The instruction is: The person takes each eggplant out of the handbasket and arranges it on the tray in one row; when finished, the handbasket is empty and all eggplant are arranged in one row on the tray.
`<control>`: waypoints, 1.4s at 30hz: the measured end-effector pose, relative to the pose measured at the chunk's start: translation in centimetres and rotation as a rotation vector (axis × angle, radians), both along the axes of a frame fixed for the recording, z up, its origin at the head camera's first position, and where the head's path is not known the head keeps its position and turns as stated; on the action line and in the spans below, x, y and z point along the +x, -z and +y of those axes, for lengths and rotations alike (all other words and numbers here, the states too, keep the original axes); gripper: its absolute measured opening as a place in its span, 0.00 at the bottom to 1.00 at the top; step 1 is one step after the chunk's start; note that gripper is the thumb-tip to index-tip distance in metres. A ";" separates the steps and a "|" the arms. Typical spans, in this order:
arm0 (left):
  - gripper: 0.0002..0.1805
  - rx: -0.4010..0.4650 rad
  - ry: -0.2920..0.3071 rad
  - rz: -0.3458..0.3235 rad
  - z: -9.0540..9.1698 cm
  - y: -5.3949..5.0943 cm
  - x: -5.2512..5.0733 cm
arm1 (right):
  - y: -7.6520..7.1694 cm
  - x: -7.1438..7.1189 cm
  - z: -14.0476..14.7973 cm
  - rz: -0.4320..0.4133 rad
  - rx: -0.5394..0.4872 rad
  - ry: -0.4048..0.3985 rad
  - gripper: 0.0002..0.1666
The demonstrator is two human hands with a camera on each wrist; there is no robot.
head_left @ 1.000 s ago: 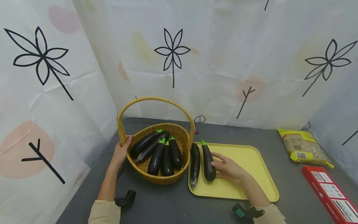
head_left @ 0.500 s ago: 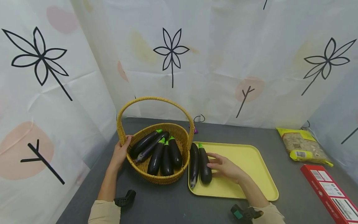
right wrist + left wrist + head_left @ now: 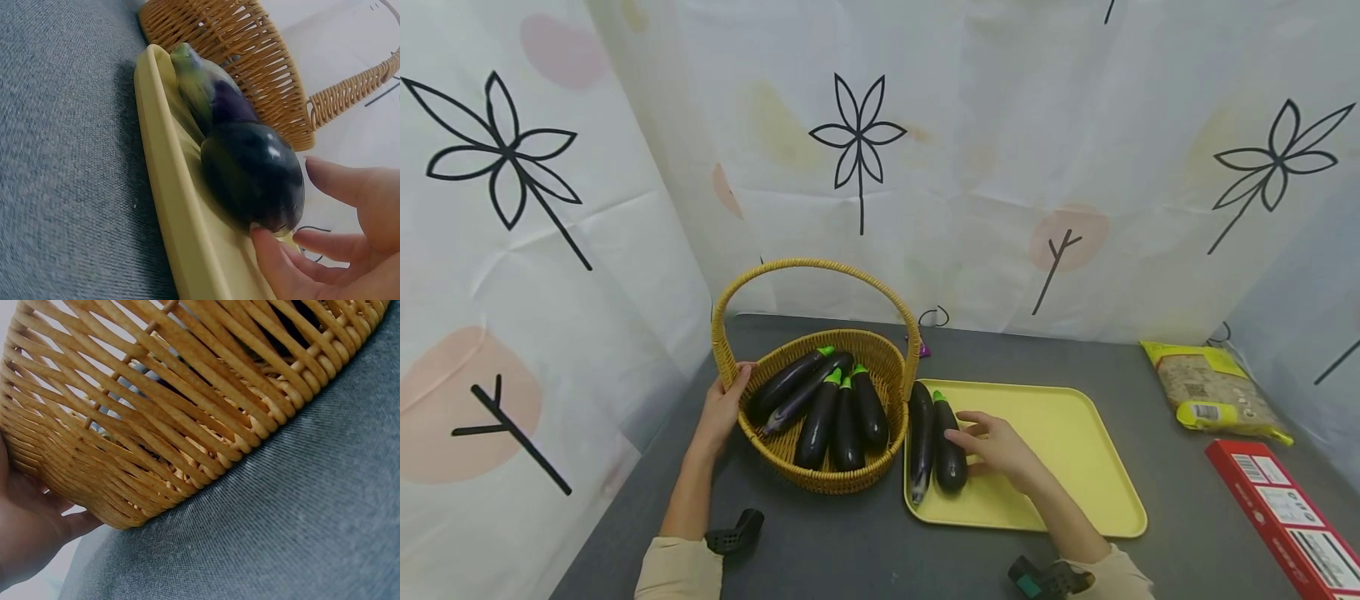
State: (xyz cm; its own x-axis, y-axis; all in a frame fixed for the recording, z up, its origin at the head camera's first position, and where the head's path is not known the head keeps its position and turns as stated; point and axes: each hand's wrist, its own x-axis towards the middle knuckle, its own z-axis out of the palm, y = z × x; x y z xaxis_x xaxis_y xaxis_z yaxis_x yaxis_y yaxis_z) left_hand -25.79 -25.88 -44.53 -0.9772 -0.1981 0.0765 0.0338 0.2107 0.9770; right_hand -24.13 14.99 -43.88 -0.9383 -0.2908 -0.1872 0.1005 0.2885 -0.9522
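Observation:
My left hand (image 3: 721,410) holds the left side of a wicker basket (image 3: 827,481) near the base of its handle. In the left wrist view, fingers (image 3: 81,523) show against the woven outer wall. Several dark eggplants (image 3: 820,425) with green stem ends lie inside the basket. Two more eggplants rest side by side on the left of a yellow tray (image 3: 1052,450). At the nearer eggplant (image 3: 950,454), my right hand (image 3: 1000,450) has spread, lightly bent fingers touching its right side. The right wrist view shows this eggplant's rounded end (image 3: 256,175) by the fingertips.
Right of the tray lie a yellow-topped bag (image 3: 1213,392) of pale contents and a red box (image 3: 1288,517) with white labels. A small purple item (image 3: 924,348) sits behind the basket. Patterned white cloth (image 3: 970,167) hangs behind the grey table surface (image 3: 850,550).
The eggplant by my right hand has shifted left, against the other one on the tray, and the hand has followed it. My left hand and the basket have stayed put.

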 end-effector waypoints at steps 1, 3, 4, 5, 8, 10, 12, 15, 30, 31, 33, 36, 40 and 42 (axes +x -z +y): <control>0.30 0.000 0.000 0.000 0.0 0.0 0.0 | 0.0 0.0 -0.1 -0.005 0.000 0.015 0.37; 0.29 -0.001 -0.001 0.000 0.0 -0.1 0.0 | 0.2 -0.1 -0.3 -0.008 0.013 0.049 0.37; 0.29 0.001 -0.001 0.000 0.0 -0.1 0.0 | 0.2 -0.1 -0.5 -0.004 0.025 0.062 0.37; 0.29 0.001 -0.003 0.000 0.0 -0.1 0.1 | 0.3 -0.1 -0.6 0.003 0.047 0.073 0.38; 0.29 0.000 -0.007 0.002 0.0 -0.1 0.1 | 0.3 -0.2 -1.1 0.043 0.133 0.086 0.40; 0.29 -0.004 -0.009 0.003 0.0 -0.2 0.2 | 0.3 -0.2 -1.3 0.069 0.184 0.082 0.41; 0.29 -0.004 -0.011 0.008 0.0 -0.2 0.2 | 0.2 -0.3 -1.3 0.090 0.218 0.071 0.41; 0.29 0.000 -0.015 0.017 0.0 -0.2 0.2 | 0.0 -0.4 -1.0 0.099 0.218 0.054 0.37; 0.29 0.010 -0.024 0.018 -0.1 -0.1 0.2 | -0.3 -0.4 -0.2 0.021 -0.003 -0.055 0.35; 0.29 0.010 -0.024 0.017 -0.1 -0.1 0.2 | -0.2 -0.4 -0.3 0.019 -0.003 -0.049 0.35; 0.29 0.005 -0.021 0.012 -0.1 -0.1 0.2 | -0.1 -0.4 -0.4 0.019 0.010 -0.032 0.35; 0.30 -0.001 -0.009 0.010 -0.1 -0.1 0.3 | 0.0 -0.4 -0.5 0.019 0.024 -0.010 0.34; 0.31 -0.012 0.009 0.011 0.0 -0.1 0.4 | -0.1 -0.3 -0.4 0.011 0.037 0.007 0.33; 0.31 -0.017 0.014 0.011 0.0 -0.1 0.4 | -0.1 -0.2 -0.3 0.003 0.042 0.015 0.32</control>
